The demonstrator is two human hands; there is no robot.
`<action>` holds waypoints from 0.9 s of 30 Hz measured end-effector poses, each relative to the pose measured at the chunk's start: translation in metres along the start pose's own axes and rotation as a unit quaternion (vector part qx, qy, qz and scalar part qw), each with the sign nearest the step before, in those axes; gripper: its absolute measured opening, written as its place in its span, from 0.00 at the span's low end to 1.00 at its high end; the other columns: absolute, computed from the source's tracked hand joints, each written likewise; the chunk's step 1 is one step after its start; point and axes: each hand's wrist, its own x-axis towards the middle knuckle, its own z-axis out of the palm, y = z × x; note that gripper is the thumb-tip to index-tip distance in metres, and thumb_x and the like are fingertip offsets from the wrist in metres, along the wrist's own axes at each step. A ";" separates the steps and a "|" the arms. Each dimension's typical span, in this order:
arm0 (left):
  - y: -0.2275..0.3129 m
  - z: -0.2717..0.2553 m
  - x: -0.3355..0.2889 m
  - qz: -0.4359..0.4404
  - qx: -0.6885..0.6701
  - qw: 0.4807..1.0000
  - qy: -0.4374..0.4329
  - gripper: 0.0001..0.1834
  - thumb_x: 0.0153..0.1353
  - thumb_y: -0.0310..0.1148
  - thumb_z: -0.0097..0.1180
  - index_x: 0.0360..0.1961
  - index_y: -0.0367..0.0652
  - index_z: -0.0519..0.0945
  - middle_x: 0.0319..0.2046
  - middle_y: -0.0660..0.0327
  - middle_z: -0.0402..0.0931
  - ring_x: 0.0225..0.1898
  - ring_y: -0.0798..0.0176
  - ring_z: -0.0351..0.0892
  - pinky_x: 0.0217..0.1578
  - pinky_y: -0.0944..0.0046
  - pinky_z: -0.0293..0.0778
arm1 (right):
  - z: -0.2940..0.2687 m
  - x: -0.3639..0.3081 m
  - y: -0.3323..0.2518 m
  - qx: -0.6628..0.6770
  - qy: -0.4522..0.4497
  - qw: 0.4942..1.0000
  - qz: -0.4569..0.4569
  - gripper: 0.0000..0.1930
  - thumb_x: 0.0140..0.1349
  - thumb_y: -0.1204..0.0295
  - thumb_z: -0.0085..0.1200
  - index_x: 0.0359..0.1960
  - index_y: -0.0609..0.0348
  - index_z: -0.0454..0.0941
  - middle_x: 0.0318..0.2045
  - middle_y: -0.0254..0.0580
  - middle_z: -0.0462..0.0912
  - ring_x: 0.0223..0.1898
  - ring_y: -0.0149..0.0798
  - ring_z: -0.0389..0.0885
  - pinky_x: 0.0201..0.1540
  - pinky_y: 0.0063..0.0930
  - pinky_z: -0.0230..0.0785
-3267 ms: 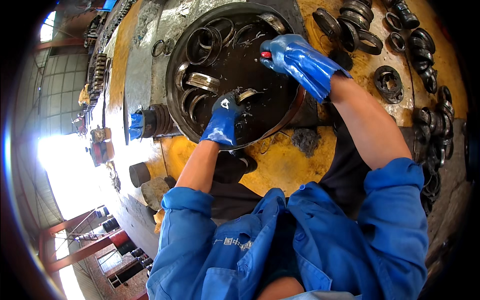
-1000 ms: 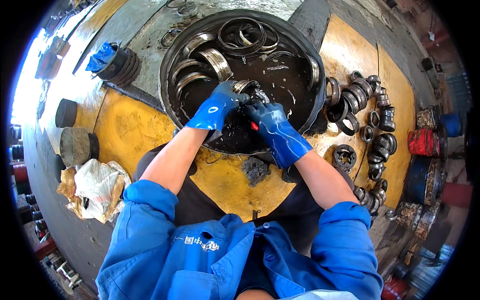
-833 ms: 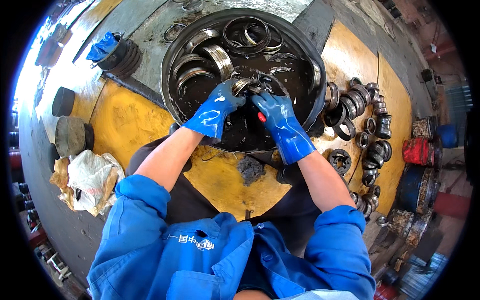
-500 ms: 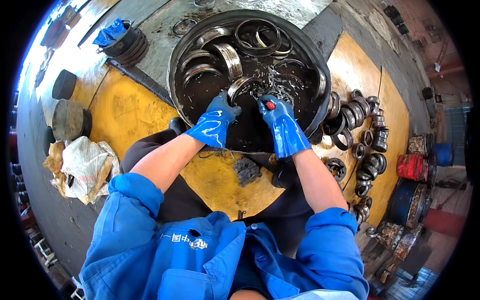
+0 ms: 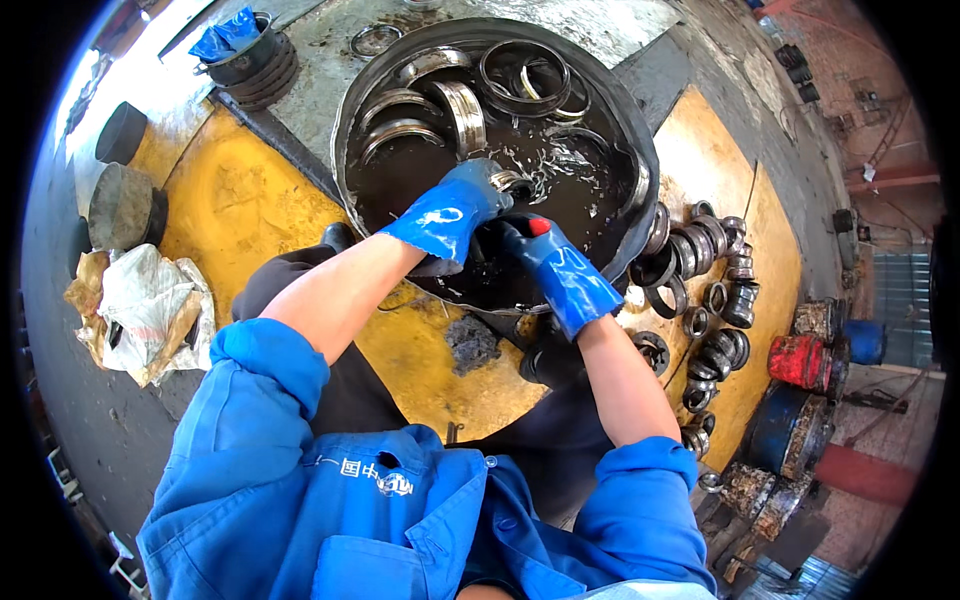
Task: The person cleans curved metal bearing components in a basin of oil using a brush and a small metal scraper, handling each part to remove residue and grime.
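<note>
Both of my hands wear blue rubber gloves and work over a round black tub of dark liquid. A shiny metal ring is in my left hand, its fingers wrapped over it, so much of the ring is covered. Close beside it, my right hand is closed around a tool with a red handle end; its working end is hidden. Behind my hands, several metal rings stand and lean in the liquid, among them a wide ring and a larger ring.
Several small metal rings are clustered right of the tub on yellow sheeting. A dark clump lies between my legs. At the left are a white sack and a grey drum-like container; a black pot stands farther back.
My left hand has moved right and farther over the ring, now covering more of it. My right hand has turned inward, bringing both hands closer together. The view has shifted slightly.
</note>
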 end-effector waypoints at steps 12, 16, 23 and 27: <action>-0.049 -0.005 -0.012 0.122 -0.118 0.985 0.010 0.37 0.48 0.23 0.64 0.65 0.38 0.74 0.54 0.52 0.83 0.56 0.58 0.82 0.60 0.61 0.73 | -0.020 0.011 0.015 -0.614 0.124 0.708 -0.326 0.09 0.63 0.67 0.59 0.45 0.47 0.82 0.38 0.44 0.86 0.36 0.49 0.87 0.37 0.45 0.78; -0.056 -0.008 -0.012 0.137 -0.120 0.983 0.005 0.36 0.50 0.24 0.65 0.65 0.38 0.75 0.54 0.49 0.83 0.56 0.57 0.81 0.61 0.60 0.73 | -0.013 0.014 0.010 -0.578 0.168 0.733 -0.317 0.11 0.63 0.64 0.61 0.46 0.46 0.82 0.39 0.42 0.86 0.38 0.49 0.87 0.40 0.45 0.79; -0.049 -0.012 -0.002 0.110 -0.133 0.985 0.018 0.32 0.51 0.25 0.68 0.61 0.40 0.79 0.50 0.52 0.85 0.49 0.59 0.84 0.56 0.61 0.77 | -0.007 0.031 0.033 -0.322 0.189 0.920 -0.117 0.11 0.66 0.65 0.62 0.47 0.50 0.86 0.41 0.49 0.88 0.42 0.48 0.88 0.47 0.35 0.78; -0.060 -0.009 0.011 0.078 -0.194 0.978 -0.019 0.29 0.52 0.25 0.68 0.59 0.38 0.81 0.48 0.55 0.86 0.46 0.65 0.82 0.54 0.64 0.77 | -0.013 0.013 0.017 -0.125 0.127 0.984 -0.014 0.16 0.69 0.62 0.63 0.49 0.61 0.85 0.37 0.31 0.88 0.39 0.27 0.81 0.46 0.26 0.75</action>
